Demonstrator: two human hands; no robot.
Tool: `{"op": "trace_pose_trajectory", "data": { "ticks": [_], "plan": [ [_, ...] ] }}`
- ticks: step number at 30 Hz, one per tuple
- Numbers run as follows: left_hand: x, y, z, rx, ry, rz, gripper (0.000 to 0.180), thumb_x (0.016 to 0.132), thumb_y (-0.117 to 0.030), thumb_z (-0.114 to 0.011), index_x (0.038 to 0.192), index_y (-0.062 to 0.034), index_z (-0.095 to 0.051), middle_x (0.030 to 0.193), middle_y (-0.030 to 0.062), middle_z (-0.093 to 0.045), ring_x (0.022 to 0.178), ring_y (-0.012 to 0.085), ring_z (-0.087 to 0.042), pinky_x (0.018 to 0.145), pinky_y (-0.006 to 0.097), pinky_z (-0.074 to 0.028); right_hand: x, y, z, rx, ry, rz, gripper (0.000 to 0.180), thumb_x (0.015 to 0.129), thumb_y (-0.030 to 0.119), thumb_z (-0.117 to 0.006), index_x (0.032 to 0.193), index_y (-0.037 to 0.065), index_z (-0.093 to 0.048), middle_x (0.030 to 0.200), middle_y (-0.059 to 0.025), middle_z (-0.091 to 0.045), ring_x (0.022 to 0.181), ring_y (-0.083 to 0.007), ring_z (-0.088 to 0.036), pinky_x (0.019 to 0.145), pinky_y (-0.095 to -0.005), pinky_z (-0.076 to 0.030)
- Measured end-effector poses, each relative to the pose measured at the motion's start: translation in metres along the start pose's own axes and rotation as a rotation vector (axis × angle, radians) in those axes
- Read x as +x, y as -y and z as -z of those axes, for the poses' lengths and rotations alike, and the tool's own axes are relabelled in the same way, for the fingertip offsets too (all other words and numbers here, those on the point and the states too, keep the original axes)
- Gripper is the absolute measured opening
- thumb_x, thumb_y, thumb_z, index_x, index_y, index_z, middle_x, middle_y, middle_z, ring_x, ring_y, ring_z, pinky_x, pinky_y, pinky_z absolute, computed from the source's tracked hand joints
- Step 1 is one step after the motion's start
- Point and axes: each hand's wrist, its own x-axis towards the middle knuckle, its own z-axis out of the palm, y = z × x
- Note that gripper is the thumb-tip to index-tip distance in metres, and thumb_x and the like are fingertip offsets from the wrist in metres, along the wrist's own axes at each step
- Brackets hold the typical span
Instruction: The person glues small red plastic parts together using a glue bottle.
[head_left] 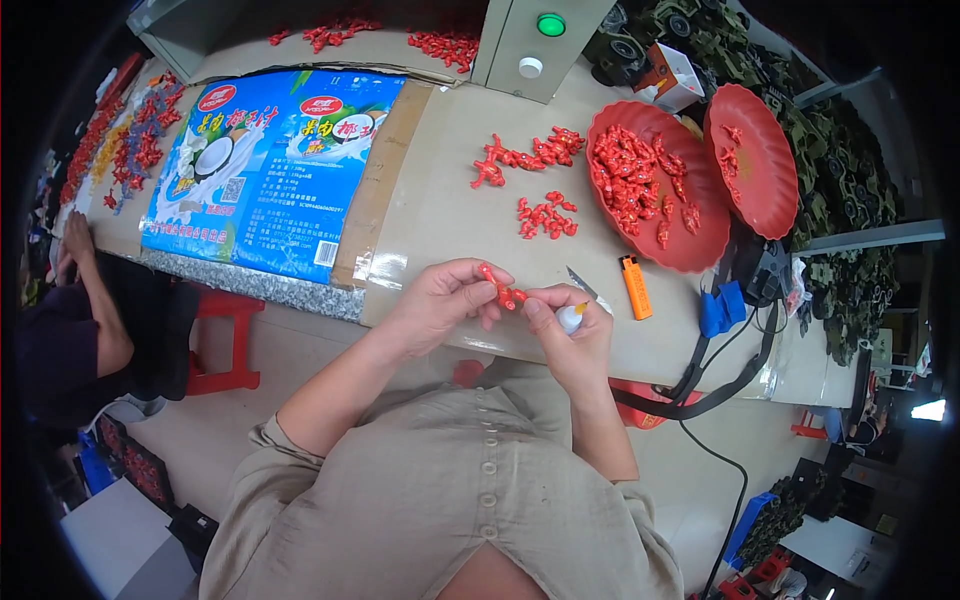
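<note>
Both hands work at the table edge (420, 335): my left hand (440, 300) pinches a red plastic piece (499, 288), my right hand (570, 335) grips a small white tool (571, 317) against it.

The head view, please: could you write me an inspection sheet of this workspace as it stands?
Surface: beige worktable, partly covered by a flattened blue printed bag.
Job's things: small red plastic part; white tool with an orange tip.
Clutter: two red trays of red pieces, loose red clusters, orange lighter, blade.
Grippers: left hand pinches the red part; right hand holds the white tool at it.
Cables: black cable hangs off the table's edge.
Surroundings: control box with green light, green toy vehicles, another person's arm, red stool.
</note>
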Motion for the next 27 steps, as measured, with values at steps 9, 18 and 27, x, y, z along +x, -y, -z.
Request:
{"op": "trace_pose_trajectory", "data": {
  "ticks": [9, 18, 27],
  "plan": [
    [-0.0004, -0.0003, -0.0014, 0.032, -0.006, -0.015, 0.018, 0.085, -0.01, -0.047, 0.098, -0.0004, -0.053, 0.082, 0.0046, -0.056, 0.068, 0.0088, -0.052, 0.064, 0.022, -0.045, 0.0003, 0.0022, -0.0017, -0.046, 0.022, 0.003, 0.007, 0.076, 0.005, -0.059, 0.079, -0.001, -0.06, 0.069, -0.0006, -0.056, 0.062, -0.0038, -0.047, 0.055, -0.018, -0.037],
    [-0.0026, 0.0, -0.0026, 0.125, -0.037, -0.052, 0.018, 0.084, -0.009, -0.048, 0.099, 0.0001, -0.054, 0.079, 0.0035, -0.057, 0.068, 0.008, -0.052, 0.065, 0.021, -0.044, -0.0014, 0.0058, -0.0036, -0.066, 0.009, -0.035, 0.007, 0.076, 0.006, -0.059, 0.078, -0.001, -0.059, 0.07, -0.0015, -0.057, 0.063, -0.0039, -0.048, 0.055, -0.0179, -0.038],
    [-0.0015, 0.0011, -0.0031, 0.141, -0.036, -0.065, 0.019, 0.083, -0.008, -0.049, 0.1, -0.0001, -0.054, 0.081, 0.0038, -0.058, 0.068, 0.0076, -0.052, 0.064, 0.021, -0.044, 0.0004, 0.0029, 0.0013, -0.111, 0.04, -0.039, 0.007, 0.076, 0.006, -0.058, 0.08, -0.001, -0.058, 0.072, -0.0004, -0.057, 0.064, -0.0039, -0.048, 0.057, -0.0176, -0.039]
  ]
}}
